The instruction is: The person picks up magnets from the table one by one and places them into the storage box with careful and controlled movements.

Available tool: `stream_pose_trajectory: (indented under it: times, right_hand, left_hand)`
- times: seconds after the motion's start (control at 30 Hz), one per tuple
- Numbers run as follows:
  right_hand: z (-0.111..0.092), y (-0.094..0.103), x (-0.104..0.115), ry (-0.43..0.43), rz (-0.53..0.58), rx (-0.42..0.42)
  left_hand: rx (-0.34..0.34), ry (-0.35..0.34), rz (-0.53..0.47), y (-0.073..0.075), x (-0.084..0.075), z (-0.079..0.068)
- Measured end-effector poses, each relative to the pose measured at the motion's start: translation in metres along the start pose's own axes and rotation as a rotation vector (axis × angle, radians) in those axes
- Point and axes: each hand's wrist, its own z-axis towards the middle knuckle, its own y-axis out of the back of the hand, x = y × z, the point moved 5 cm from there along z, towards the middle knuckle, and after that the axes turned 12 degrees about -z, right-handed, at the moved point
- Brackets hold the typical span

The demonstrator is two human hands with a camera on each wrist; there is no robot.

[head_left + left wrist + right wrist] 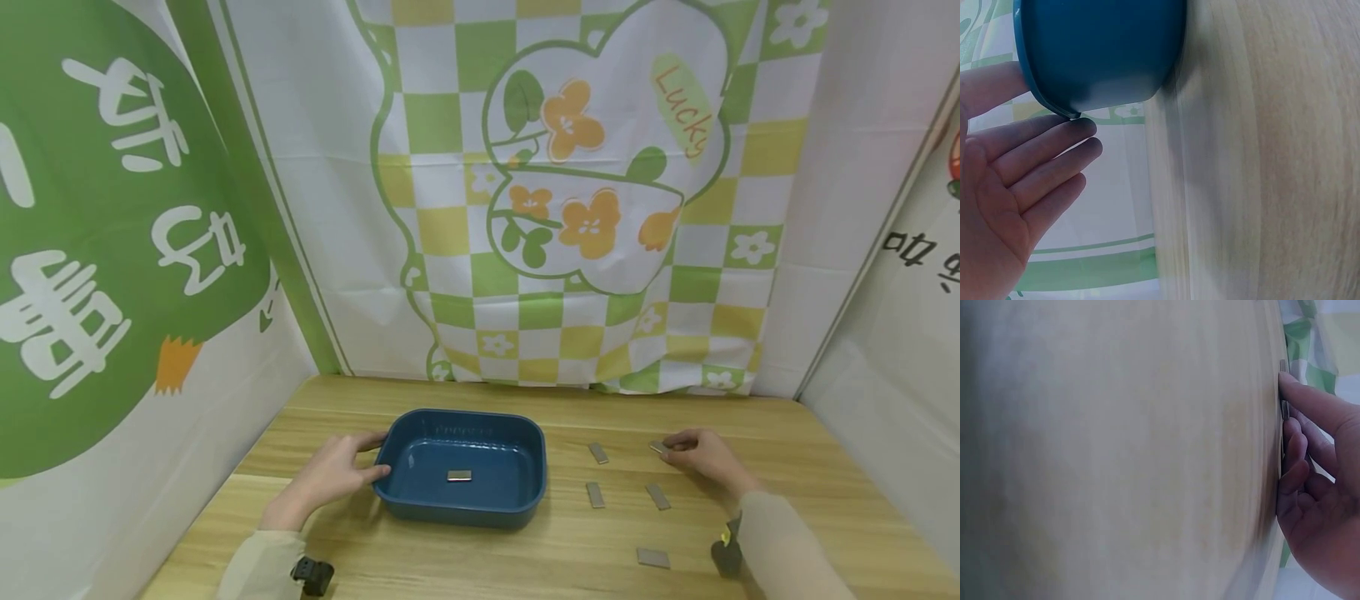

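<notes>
A blue rectangular plastic basin (465, 514) stands on the wooden table. One small flat grey metal bar (459, 476) lies on its floor. My left hand (333, 473) is at the basin's left end, thumb and fingertips against the rim. In the left wrist view the fingers of this hand (1029, 156) are straight beside the basin wall (1104, 56). To the right of the basin, my right hand (705, 458) pinches another metal bar (657, 447) between thumb and fingers, low over the tabletop. The right wrist view shows this hand (1319, 481) right at the table surface.
Several more grey bars lie apart on the table between basin and right hand: a back one (597, 452), a middle one (595, 495), one nearer the hand (657, 497) and a front one (652, 557). A checkered cloth (540, 333) hangs behind the table (450, 567).
</notes>
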Motion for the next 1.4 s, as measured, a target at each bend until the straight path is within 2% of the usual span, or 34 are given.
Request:
stream_pose_trajectory:
  times: [0.63, 0.87, 1.4]
  right_hand:
    - [0.0011, -0.0004, -0.0023, -0.007, -0.027, 0.017]
    - [0.0004, -0.0001, -0.0034, -0.048, -0.012, 0.037]
    - [0.0006, 0.0001, -0.0049, -0.032, -0.002, 0.021]
  left_hand:
    - [0.003, 0.007, -0.002, 0.0009, -0.0006, -0.0010]
    - [0.012, 0.022, -0.014, 0.0009, 0.0002, 0.0000]
    - [0.030, 0.031, -0.017, 0.0018, 0.0000, 0.0016]
